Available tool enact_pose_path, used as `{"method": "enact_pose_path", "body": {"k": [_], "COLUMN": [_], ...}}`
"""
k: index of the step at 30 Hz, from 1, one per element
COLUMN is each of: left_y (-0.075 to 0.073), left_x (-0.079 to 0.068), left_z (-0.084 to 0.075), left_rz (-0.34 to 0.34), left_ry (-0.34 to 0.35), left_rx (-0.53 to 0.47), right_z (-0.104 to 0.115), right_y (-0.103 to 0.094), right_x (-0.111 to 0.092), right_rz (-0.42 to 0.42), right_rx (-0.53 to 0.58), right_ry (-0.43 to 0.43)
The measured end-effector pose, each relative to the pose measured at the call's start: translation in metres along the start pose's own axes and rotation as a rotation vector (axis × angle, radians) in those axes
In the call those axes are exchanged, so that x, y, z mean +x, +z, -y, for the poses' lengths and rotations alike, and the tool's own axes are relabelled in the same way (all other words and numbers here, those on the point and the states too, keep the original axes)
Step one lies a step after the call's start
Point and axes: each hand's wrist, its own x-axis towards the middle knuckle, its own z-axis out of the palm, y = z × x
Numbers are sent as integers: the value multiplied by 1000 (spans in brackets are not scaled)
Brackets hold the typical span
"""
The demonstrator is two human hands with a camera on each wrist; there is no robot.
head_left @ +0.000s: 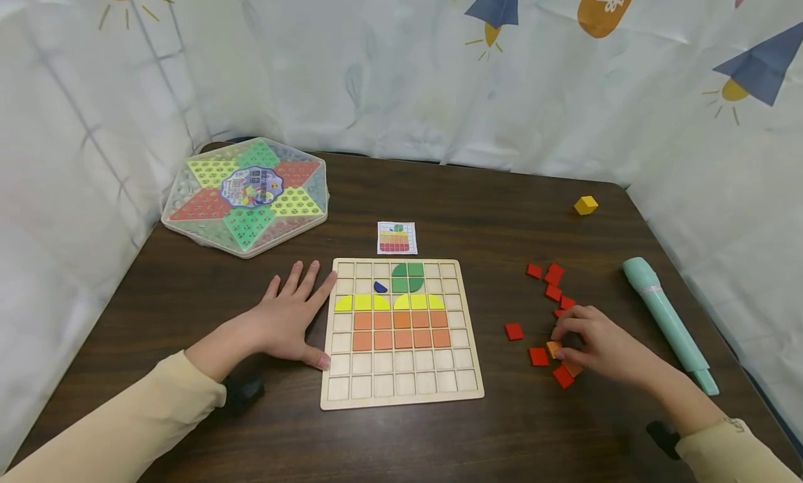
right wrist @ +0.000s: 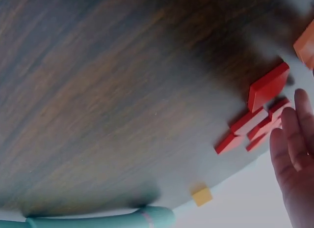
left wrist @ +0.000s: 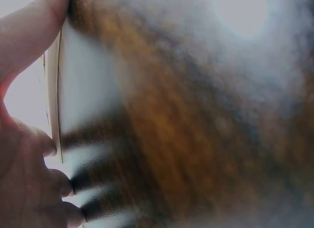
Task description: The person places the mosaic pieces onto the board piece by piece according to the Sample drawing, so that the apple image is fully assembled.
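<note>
A wooden grid board [head_left: 403, 392] lies in the middle of the table, bearing green pieces [head_left: 408, 277], a blue half-round piece [head_left: 380, 287], yellow rounded pieces [head_left: 363, 302] and two rows of orange square tiles [head_left: 401, 339]. My left hand [head_left: 285, 323] rests spread at the board's left side, with index fingertip and thumb at its edge. Over at the right, my right hand [head_left: 586, 340] pinches an orange tile [head_left: 553, 349] between thumb and fingers. Around it are scattered red tiles [head_left: 538, 357], and another orange tile [head_left: 573, 367] lies partly hidden beneath the hand.
Behind the board lies a small pattern card [head_left: 396, 238]. A hexagonal Chinese checkers box [head_left: 245, 194] occupies the back left. At the right are a mint-green tube-like object [head_left: 668, 319] and, farther back, a yellow cube [head_left: 586, 205]. Patterned white curtain [head_left: 401, 72] hangs around the table.
</note>
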Motion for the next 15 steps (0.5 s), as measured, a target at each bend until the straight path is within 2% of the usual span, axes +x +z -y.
{"method": "enact_pose_path", "body": {"k": [5,11,15], "left_y": [1,0,0], "left_x": [0,1,1], "left_z": [-1,0,0], "left_rz": [1,-1,-3], "left_ry": [-1,-4,-4], "left_rx": [-2,2,-2], "right_z": [1,-2,-4], "right_y": [5,3,5], "right_x": [4,-1,0], "right_rz": [-64,-70,-89], "right_rx": [-45,-70,-84], "right_ry": [-31,-12,-30]}}
